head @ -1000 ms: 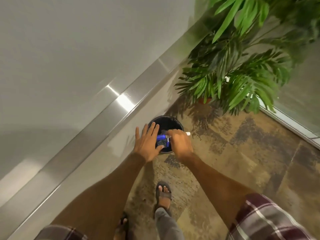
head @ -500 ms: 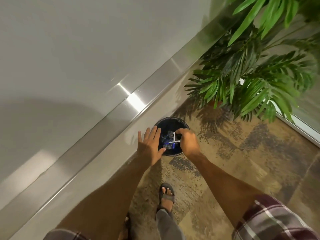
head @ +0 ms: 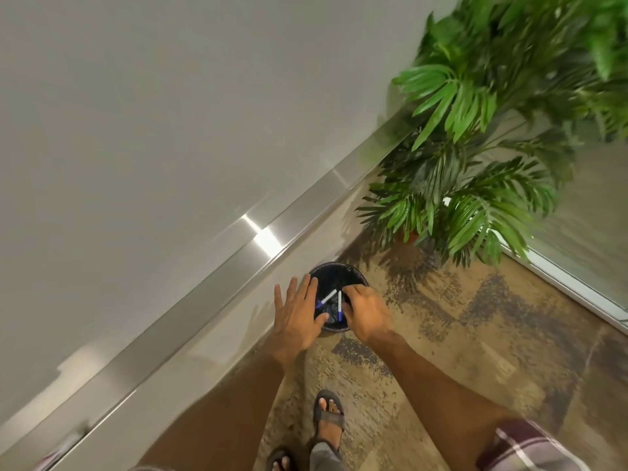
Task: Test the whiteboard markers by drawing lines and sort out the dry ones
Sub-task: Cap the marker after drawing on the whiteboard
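Black bin (head: 341,265) holds two markers (head: 328,296). Left hand (head: 297,312) spread flat, empty; I can't tell if curled right hand (head: 365,309) pinches one.

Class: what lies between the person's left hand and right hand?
Two white markers with blue caps, at the black bin's opening, in the head view.

Bin (head: 341,269) on the floor (head: 475,334), under both hands: left fingers (head: 303,291) over its left rim, right fingers (head: 353,291) over its right side. Two markers inside, between the fingers: slanted marker (head: 328,296) nearer the left fingers, upright marker (head: 339,305) right at the right fingers. Ledge (head: 204,300) left of the left fingers; plant (head: 475,205) beyond the right fingers, well apart.
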A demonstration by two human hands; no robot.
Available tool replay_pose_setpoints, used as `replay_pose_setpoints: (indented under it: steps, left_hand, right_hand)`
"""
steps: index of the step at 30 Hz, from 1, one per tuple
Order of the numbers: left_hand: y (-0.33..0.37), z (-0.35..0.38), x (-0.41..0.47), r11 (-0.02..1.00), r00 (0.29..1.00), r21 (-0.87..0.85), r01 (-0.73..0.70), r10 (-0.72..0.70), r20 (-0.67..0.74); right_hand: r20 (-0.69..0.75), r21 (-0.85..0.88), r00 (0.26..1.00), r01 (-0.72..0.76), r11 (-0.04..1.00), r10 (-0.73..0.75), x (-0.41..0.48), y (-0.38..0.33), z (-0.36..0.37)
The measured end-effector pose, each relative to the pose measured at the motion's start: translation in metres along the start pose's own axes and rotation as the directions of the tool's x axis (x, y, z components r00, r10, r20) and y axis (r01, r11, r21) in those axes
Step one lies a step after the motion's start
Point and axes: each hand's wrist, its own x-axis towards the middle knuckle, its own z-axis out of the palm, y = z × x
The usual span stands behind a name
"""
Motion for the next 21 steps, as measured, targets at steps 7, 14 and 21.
replay_pose_setpoints:
  steps: [7, 14, 21]
  left_hand:
    - [-0.003, -0.038, -0.073, 0.993, 0.994, 0.095, -0.063, 0.072, -0.087]
    - [-0.012, -0.06, -0.145, 0.98, 0.983, 0.183, -0.081, 0.109, -0.148]
    - [-0.026, -0.075, -0.197, 0.976, 0.96, 0.216, -0.003, 0.064, -0.273]
  right_hand:
    - [-0.019, -0.074, 0.999, 0.029, 0.997, -0.03, -0.044, -0.052, -0.042]
    - [-0.047, -0.122, 0.998, 0.033, 0.992, -0.039, -0.102, -0.107, -0.083]
    - [-0.08, -0.135, 0.995, 0.044, 0.99, -0.055, -0.141, -0.139, -0.106]
